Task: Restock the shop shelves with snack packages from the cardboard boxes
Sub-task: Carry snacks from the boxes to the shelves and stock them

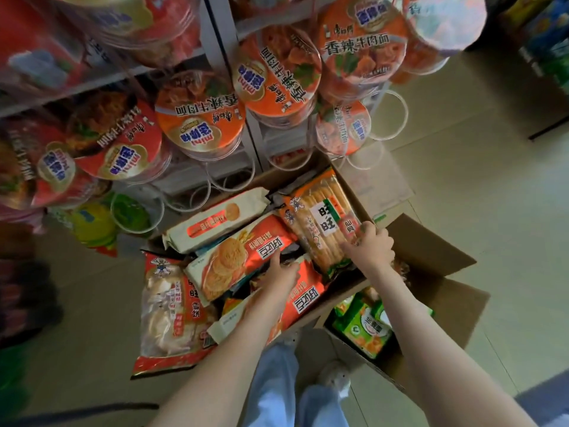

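Down in cardboard box (351,192) under shelves (215,41): right hand (371,246) curling fingers round edge of rice cracker pack (320,223), probably getting ready to lift it. Left hand (278,274) lying straight-fingered on orange biscuit pack (240,260), guessing it's steadying pile.

Snack packages (234,260) are filling the open cardboard box (354,195) to its rim, overlapping and leaving only narrow dark gaps. Instant noodle cups (200,118) on the shelves (215,32) are overhanging the box's far edge. A rice cracker pack (320,223) is lying along the right wall. A second box's raised flaps (431,245) are bounding the right side. Bare floor tiles (477,180) are lying open beyond.
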The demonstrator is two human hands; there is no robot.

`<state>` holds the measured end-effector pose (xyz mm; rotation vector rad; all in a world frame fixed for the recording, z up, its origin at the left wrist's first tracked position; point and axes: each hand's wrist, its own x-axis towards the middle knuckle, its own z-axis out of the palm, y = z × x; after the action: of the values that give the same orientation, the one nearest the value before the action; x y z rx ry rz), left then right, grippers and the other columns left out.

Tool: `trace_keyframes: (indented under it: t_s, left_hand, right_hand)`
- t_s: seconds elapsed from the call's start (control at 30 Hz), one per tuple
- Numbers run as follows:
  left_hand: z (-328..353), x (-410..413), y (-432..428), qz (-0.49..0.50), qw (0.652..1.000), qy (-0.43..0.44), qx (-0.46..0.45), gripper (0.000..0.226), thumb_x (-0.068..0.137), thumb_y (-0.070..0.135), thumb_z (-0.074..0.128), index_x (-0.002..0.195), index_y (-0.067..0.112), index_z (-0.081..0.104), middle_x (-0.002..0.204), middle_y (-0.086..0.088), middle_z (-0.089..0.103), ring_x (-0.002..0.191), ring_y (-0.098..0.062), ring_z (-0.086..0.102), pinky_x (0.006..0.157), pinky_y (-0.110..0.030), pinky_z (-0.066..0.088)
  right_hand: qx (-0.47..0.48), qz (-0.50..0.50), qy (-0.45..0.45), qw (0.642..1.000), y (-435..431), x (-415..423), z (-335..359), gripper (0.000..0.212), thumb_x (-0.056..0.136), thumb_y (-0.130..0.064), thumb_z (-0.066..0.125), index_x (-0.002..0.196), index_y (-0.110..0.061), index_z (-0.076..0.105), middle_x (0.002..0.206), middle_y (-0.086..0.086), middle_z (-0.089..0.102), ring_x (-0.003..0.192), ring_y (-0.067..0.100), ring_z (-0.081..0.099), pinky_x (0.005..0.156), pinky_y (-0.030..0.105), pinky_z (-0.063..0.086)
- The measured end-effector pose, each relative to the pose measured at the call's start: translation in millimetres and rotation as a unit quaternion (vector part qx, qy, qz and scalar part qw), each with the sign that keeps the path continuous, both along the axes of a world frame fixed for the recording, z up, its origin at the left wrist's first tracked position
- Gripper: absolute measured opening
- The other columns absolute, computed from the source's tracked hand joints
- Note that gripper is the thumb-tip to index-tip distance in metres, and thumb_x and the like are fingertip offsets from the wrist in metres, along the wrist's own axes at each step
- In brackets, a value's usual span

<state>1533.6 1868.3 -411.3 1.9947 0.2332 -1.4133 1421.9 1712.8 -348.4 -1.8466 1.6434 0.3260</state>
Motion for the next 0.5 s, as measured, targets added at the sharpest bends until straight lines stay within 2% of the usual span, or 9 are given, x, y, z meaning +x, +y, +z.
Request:
trace_keyframes:
  t_s: [0.07, 0.13, 0.17, 0.23, 0.27, 0.4, 0.5]
  left_hand:
    - [17, -1, -7, -0.027, 1.0, -0.015, -0.004, 0.075, 0.072, 0.045, 0.062, 0.138, 0.05, 0.028, 0.123, -0.01, 0.063, 0.109, -0.031, 0.062, 0.093, -0.053, 0.051]
    - [47, -1, -12, -0.067, 0.996, -0.056, -0.014, 0.064, 0.082, 0.044, 0.064, 0.139, 0.04, 0.036, 0.11, -0.004, 0.068, 0.105, -0.029, 0.063, 0.095, -0.052, 0.049]
    - [57, -1, -12, -0.085, 0.993, -0.082, -0.02, 0.055, 0.088, 0.037, 0.061, 0.139, 0.034, 0.04, 0.105, -0.001, 0.068, 0.1, -0.029, 0.064, 0.091, -0.048, 0.051]
    - [73, 3, -7, -0.122, 0.982, -0.141, -0.021, 0.045, 0.095, 0.023, 0.052, 0.139, 0.026, 0.042, 0.101, 0.005, 0.063, 0.087, -0.026, 0.063, 0.073, -0.037, 0.051]
    - [80, 7, -2, -0.149, 0.973, -0.178, -0.013, 0.044, 0.097, 0.019, 0.048, 0.141, 0.024, 0.041, 0.103, 0.006, 0.06, 0.089, -0.023, 0.062, 0.07, -0.034, 0.05]
    - [104, 31, 33, -0.195, 0.928, -0.317, 0.014, 0.046, 0.098, 0.017, 0.047, 0.143, 0.016, 0.037, 0.126, -0.001, 0.054, 0.117, -0.02, 0.054, 0.083, -0.024, 0.044]
    - [118, 56, 68, -0.215, 0.877, -0.426, 0.049, 0.049, 0.093, 0.017, 0.053, 0.139, 0.009, 0.039, 0.129, -0.009, 0.047, 0.123, -0.026, 0.045, 0.098, -0.037, 0.043]
  right_hand:
    - [-0.014, -0.002, 0.01, 1.0, -1, 0, -4, 0.056, 0.085, -0.052, 0.059, 0.128, -0.017, 0.046, 0.133, 0.012, 0.039, 0.125, 0.031, 0.033, 0.105, 0.046, 0.031]
    - [-0.015, 0.006, -0.001, 1.0, 3, 0, -5, 0.054, 0.086, -0.05, 0.059, 0.124, -0.014, 0.05, 0.133, 0.011, 0.041, 0.126, 0.031, 0.034, 0.106, 0.046, 0.03]
    - [-0.02, 0.002, -0.016, 1.0, 7, 0, -5, 0.053, 0.086, -0.046, 0.059, 0.125, -0.012, 0.049, 0.135, 0.011, 0.042, 0.128, 0.031, 0.034, 0.106, 0.046, 0.028]
    - [-0.044, -0.017, -0.05, 0.998, 18, 1, 0, 0.054, 0.088, -0.036, 0.059, 0.133, -0.012, 0.042, 0.139, 0.01, 0.04, 0.131, 0.03, 0.032, 0.107, 0.047, 0.024]
    - [-0.06, -0.018, -0.059, 0.996, 25, 2, 4, 0.057, 0.088, -0.032, 0.059, 0.137, -0.011, 0.038, 0.141, 0.01, 0.037, 0.132, 0.03, 0.03, 0.107, 0.047, 0.023]
    - [-0.077, 0.016, -0.076, 0.994, 53, 13, 23, 0.066, 0.088, -0.027, 0.06, 0.144, -0.013, 0.028, 0.147, 0.011, 0.03, 0.136, 0.031, 0.026, 0.11, 0.049, 0.021]
    - [-0.043, 0.075, -0.075, 0.993, 77, 33, 37, 0.064, 0.089, -0.03, 0.058, 0.143, -0.013, 0.027, 0.145, 0.01, 0.031, 0.134, 0.031, 0.028, 0.109, 0.049, 0.024]
